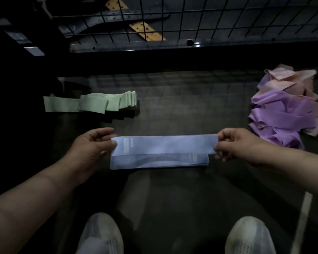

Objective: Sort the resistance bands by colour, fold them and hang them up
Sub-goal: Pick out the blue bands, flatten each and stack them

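Note:
A blue resistance band stretches flat between my hands, just above a stack of blue bands lying on the dark floor. My left hand pinches the band's left end between thumb and fingers. Its right end is pinched by my right hand. Folded green bands lie in an overlapping row to the far left. A loose heap of purple bands sits at the right, with pink bands mixed in behind it.
A black wire grid panel stands beyond the floor's far edge, with dark metal rails behind it. My two white shoes are at the bottom of the view. A pale strip runs along the floor at the lower right.

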`<state>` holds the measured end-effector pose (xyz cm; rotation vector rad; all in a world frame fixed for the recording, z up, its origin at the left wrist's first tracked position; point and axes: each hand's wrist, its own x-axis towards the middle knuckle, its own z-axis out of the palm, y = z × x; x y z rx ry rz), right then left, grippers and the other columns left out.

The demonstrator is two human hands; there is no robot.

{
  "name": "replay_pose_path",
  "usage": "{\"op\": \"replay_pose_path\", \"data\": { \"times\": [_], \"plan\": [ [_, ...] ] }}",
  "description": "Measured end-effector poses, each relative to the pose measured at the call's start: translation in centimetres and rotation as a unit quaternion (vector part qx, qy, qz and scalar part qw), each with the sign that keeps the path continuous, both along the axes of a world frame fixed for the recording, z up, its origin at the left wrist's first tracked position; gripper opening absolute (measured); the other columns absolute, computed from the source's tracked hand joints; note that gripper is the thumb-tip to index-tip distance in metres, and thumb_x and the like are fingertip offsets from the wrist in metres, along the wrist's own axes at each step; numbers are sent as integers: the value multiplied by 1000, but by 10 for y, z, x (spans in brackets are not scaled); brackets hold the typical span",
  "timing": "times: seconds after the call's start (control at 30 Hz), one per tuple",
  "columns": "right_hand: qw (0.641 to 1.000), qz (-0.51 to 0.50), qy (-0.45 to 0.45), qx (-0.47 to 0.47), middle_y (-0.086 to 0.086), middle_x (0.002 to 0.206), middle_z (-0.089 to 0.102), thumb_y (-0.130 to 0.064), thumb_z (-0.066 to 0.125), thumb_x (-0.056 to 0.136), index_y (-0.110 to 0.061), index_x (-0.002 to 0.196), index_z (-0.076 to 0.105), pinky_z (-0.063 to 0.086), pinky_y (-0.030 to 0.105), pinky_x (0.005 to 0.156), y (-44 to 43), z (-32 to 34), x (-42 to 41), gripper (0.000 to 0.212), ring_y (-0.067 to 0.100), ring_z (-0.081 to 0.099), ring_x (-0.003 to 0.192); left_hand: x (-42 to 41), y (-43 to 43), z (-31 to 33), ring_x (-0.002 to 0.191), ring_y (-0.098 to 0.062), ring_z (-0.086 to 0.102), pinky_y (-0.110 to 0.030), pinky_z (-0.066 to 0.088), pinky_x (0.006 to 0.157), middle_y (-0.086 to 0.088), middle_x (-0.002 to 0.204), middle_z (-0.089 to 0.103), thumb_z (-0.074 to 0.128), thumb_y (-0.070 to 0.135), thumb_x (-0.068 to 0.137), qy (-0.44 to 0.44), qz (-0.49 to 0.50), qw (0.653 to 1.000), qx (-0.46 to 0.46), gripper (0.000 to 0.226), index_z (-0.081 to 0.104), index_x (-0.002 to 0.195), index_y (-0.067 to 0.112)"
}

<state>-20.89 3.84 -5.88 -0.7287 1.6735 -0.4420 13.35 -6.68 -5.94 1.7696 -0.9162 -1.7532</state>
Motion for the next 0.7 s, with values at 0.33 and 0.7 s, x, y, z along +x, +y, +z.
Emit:
{"op": "replay_pose_path", "data": {
  "times": [0.33,0.7],
  "plan": [
    [814,565,129,37,-24,120,54,-62,70,77,-42,124,44,46,18,91,21,52,41,58,-6,54,107,-54,33,47,74,-17,62,-26,55,68,-14,98,74,65,-19,81,139,-409,902,1,44,64,116,9],
    [991,19,-97,-85,9,73,68,-13,75,84,-15,90,63,53,34,59,11,32,92,14,16,60,61,-64,68,8,115,-23,62,-34,50,93,-8,125,63,80,24,68,198,-258,944,49,62,58,125,27]
  ]
}}
